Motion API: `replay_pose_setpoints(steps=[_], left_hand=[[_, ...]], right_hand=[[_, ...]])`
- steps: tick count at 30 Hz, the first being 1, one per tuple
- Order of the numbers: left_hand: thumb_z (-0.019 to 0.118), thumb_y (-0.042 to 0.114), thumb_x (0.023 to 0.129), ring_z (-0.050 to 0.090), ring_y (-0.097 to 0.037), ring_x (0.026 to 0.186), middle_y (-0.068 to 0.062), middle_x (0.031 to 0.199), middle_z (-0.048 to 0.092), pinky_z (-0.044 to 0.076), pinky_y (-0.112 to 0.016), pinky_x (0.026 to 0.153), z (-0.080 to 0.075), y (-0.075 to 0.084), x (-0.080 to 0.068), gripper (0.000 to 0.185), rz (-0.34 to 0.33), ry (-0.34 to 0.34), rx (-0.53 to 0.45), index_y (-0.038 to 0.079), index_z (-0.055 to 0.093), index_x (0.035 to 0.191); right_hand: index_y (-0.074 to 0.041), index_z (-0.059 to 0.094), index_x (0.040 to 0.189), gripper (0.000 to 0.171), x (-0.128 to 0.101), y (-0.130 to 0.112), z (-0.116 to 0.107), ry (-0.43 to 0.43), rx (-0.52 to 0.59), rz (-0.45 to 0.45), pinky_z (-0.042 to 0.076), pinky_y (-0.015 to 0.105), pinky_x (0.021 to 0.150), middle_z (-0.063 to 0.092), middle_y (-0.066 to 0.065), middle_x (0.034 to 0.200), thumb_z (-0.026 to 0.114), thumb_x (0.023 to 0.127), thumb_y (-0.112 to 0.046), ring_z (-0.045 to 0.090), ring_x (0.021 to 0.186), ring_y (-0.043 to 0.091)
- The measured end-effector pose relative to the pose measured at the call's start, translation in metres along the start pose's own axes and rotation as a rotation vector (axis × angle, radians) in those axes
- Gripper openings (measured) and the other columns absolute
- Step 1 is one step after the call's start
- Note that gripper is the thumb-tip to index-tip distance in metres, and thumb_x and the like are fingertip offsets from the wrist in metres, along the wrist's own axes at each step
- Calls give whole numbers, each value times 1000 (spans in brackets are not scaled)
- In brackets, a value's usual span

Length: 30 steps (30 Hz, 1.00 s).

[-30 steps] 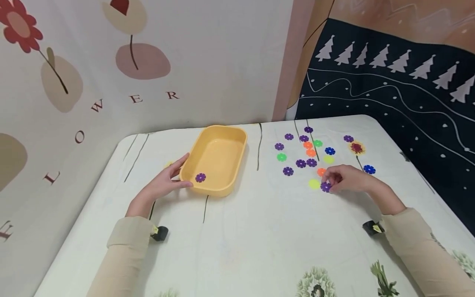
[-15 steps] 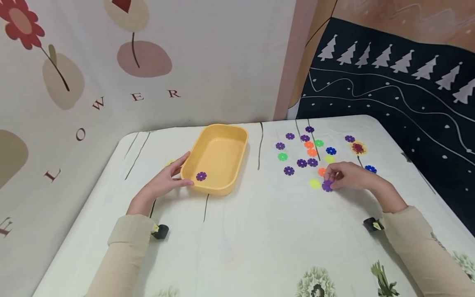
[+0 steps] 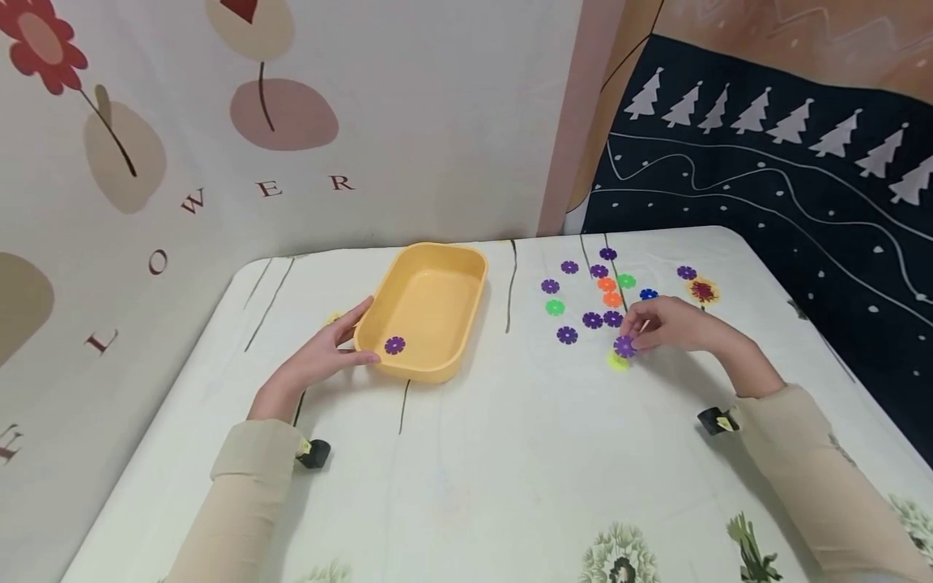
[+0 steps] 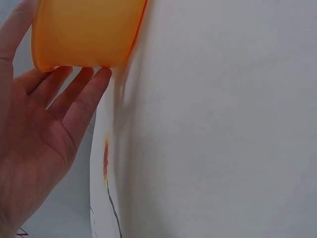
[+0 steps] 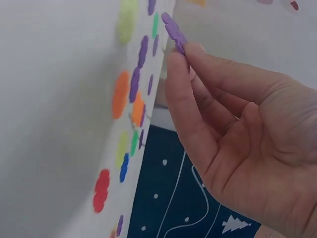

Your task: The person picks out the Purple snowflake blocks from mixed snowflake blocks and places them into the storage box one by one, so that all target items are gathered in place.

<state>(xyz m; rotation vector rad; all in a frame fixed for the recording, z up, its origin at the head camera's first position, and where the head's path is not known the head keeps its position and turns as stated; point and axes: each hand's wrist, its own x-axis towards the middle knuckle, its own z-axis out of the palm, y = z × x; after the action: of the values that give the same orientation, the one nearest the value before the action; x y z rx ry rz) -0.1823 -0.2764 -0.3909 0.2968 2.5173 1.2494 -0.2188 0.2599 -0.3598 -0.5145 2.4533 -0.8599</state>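
Note:
My left hand [image 3: 321, 360] holds the near left corner of a yellow rectangular tray [image 3: 466, 336], thumb at the near rim and fingers along its left side. In the left wrist view, its fingertips meet the wall of the tray [image 4: 89, 34]. A purple notched plastic disc [image 3: 394, 346] lies inside, near that corner. Between thumb and index finger, my right hand [image 3: 674, 324] pinches another purple notched disc [image 5: 173, 32], raised above the table. Below it a yellow-green disc [image 3: 618, 363] is partly covered in the head view.
Several more discs lie scattered at the right, among them purple [image 3: 567, 335], green [image 3: 555, 308], orange [image 3: 612, 300] and blue [image 3: 648, 295]. A flower-printed white cloth [image 3: 474, 478] covers the table. Printed hangings [image 3: 437, 121] rise behind and to the left.
My right hand has lifted the purple disc off the cloth and moved slightly left and away from me, now over the yellow-green disc. The left hand and tray stay put.

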Motion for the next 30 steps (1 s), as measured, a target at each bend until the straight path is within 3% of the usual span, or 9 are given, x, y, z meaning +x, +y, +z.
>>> replay_pose_setpoints(steps=[13, 21, 30], left_hand=[[76, 27, 89, 30, -43, 148, -9, 169, 14, 34, -63, 116, -1, -1, 0, 99, -12, -8, -23, 33, 8, 161], [77, 29, 88, 32, -43, 148, -10, 168, 16, 34, -63, 116, -2, 0, -1, 100, -15, -4, -9, 31, 9, 161], [76, 31, 88, 30, -43, 149, -9, 169, 15, 32, -63, 117, -1, -2, 0, 99, -21, 0, -9, 33, 9, 161]], right_hand=[[-1, 69, 106, 14, 19, -31, -6, 37, -5, -48, 58, 21, 78, 71, 12, 102, 67, 93, -4, 64, 91, 20], [-3, 69, 108, 15, 31, -53, -6, 67, 23, -86, 61, 33, 82, 72, 13, 103, 66, 94, -6, 67, 88, 20], [-3, 69, 108, 15, 50, -73, -2, 80, 34, -148, 61, 30, 82, 73, 14, 103, 68, 93, -7, 69, 89, 20]])
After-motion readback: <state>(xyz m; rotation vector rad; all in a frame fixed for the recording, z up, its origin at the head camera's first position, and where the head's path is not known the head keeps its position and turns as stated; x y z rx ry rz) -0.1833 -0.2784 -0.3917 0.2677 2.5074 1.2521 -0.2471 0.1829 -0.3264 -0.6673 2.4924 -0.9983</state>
